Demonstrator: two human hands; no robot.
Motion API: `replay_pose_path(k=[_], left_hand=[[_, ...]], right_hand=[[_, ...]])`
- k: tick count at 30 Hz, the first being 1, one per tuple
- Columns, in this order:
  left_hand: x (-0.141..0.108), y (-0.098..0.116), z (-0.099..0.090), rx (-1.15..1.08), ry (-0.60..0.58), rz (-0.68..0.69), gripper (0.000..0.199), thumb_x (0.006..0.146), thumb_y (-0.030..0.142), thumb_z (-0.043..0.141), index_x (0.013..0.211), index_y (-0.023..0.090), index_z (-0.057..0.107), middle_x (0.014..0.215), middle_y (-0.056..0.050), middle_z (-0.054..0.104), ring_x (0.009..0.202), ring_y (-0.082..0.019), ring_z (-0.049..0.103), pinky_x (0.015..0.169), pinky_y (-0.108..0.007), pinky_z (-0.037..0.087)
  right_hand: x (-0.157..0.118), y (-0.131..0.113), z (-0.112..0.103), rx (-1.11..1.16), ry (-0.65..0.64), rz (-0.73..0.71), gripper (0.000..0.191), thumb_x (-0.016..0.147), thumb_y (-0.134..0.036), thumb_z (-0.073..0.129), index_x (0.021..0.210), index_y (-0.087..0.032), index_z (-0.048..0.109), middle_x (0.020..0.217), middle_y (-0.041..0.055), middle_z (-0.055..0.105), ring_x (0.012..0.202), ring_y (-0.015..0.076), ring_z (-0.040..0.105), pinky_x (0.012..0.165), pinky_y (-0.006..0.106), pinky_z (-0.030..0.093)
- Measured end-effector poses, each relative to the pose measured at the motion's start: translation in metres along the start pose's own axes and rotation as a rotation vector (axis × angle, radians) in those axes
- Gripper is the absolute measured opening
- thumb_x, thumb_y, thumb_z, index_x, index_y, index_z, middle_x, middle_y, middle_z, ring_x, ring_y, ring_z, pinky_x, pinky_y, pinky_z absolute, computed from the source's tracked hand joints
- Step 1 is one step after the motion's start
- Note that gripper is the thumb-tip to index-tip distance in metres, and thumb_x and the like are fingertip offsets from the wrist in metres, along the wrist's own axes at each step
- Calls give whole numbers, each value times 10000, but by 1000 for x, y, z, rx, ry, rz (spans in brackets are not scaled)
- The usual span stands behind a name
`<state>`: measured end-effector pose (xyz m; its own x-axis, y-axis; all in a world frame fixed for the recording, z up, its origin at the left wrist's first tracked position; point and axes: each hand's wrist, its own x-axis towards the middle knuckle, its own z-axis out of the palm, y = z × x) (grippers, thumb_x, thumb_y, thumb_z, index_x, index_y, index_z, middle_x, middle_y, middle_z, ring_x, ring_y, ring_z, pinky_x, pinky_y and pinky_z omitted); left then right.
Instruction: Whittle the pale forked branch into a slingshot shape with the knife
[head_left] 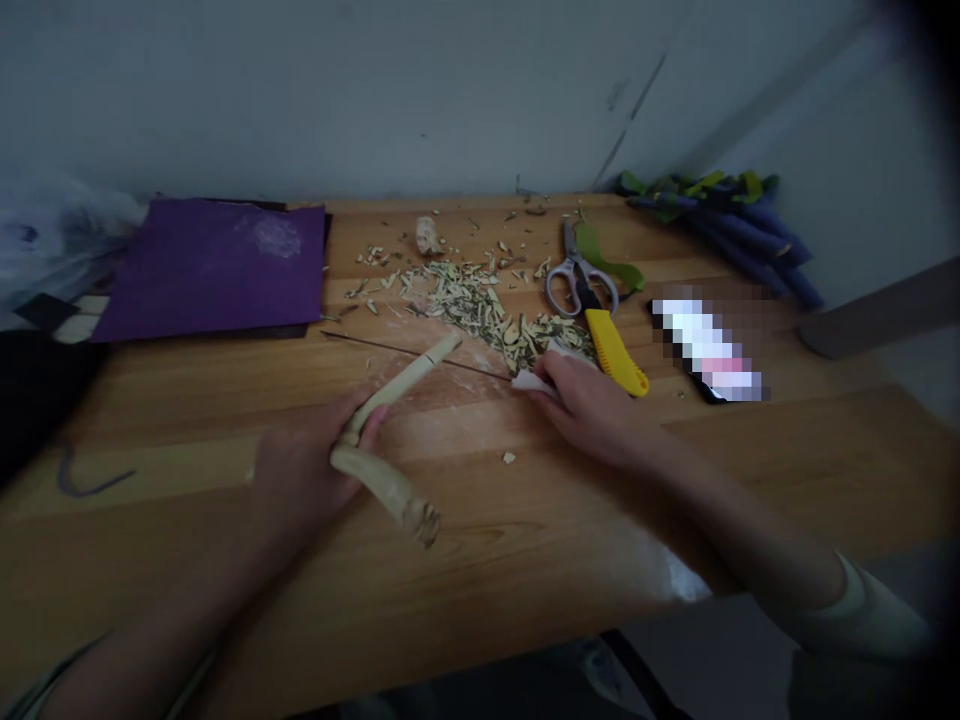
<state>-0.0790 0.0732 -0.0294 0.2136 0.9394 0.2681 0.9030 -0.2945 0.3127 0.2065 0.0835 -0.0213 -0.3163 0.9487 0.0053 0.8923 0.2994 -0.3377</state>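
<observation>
A purple sheet point(217, 270) lies toward the table's point(487, 570) back left corner. The left hand's point(300, 475) fingers close around a pale, bent stick point(411, 376), left of the shavings' point(469, 305) near end. The right hand's point(589, 405) fingers clamp the white-wrapped end of a thin rod point(375, 344), beside a yellow cutter point(615, 350). Rightward, a phone's point(701, 350) pixelated screen is unreadable.

sheet point(217, 270) - purple, pale smudge; cutter handle point(615, 352) - yellow; scissor handles point(558, 290) grey; peeled stick point(402, 384) pale green-cream; worktop point(480, 560) brown, wood grain; phone point(701, 352) black-edged
</observation>
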Motion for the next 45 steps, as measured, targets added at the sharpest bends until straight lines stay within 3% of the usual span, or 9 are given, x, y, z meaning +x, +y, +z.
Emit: replay_pose_path(k=[4, 8, 14, 23, 28, 35, 41, 45], left_hand=[[0, 2, 0, 98, 46, -10, 309, 815, 432, 433, 945, 225, 622, 695, -14, 667, 577, -160, 598, 543, -254, 409], [2, 6, -3, 148, -83, -75, 364, 835, 449, 377, 1008, 222, 602, 744, -30, 676, 627, -178, 615, 565, -263, 411], [5, 12, -6, 145, -187, -143, 401, 838, 471, 352, 1039, 215, 586, 799, -61, 676, 719, -214, 622, 607, -288, 412], [4, 15, -7, 130, -210, -146, 415, 848, 465, 312, 1044, 213, 578, 778, -61, 679, 686, -222, 618, 584, -292, 394], [6, 12, -10, 136, -241, -171, 409, 845, 473, 307, 905, 210, 615, 759, -65, 677, 665, -243, 618, 547, -306, 384], [-6, 31, 0, 33, -258, -32, 366, 853, 414, 334, 1005, 212, 598, 784, -59, 678, 657, -204, 622, 591, -300, 424], [6, 19, -4, 61, -197, -206, 262, 793, 294, 410, 900, 240, 643, 672, -36, 662, 580, -198, 595, 492, -272, 370], [7, 16, -6, 76, -216, -181, 244, 776, 263, 420, 880, 244, 640, 656, -26, 658, 579, -195, 592, 483, -264, 351]], right_hand=[[-3, -7, -1, 138, 5, 110, 160, 857, -280, 310, 981, -198, 367, 776, 45, 560, 649, 178, 539, 565, 282, 373], [-5, -12, 0, 227, 127, 111, 288, 872, -285, 287, 1142, -188, 309, 868, 73, 574, 736, 194, 559, 639, 314, 412], [-14, -29, 9, 176, -3, 45, 189, 868, -248, 293, 995, -186, 418, 869, 86, 607, 754, 194, 580, 623, 293, 420], [-18, -38, 15, -11, -148, 67, 244, 862, -203, 255, 1021, -146, 432, 779, 110, 634, 680, 212, 597, 555, 289, 406], [-23, -41, 15, -96, -135, 11, 285, 833, -149, 278, 1043, -152, 471, 843, 108, 653, 665, 200, 607, 547, 285, 398], [-11, -50, 22, -248, -164, 5, 400, 709, -97, 367, 1093, -159, 459, 835, 81, 651, 621, 181, 594, 491, 257, 348], [-13, -46, 22, -245, -115, -10, 396, 698, -89, 370, 1076, -155, 470, 796, 88, 648, 603, 185, 578, 484, 262, 314], [-13, -44, 24, -249, -119, 5, 358, 688, -84, 384, 1024, -164, 478, 766, 73, 644, 588, 178, 576, 471, 256, 287]])
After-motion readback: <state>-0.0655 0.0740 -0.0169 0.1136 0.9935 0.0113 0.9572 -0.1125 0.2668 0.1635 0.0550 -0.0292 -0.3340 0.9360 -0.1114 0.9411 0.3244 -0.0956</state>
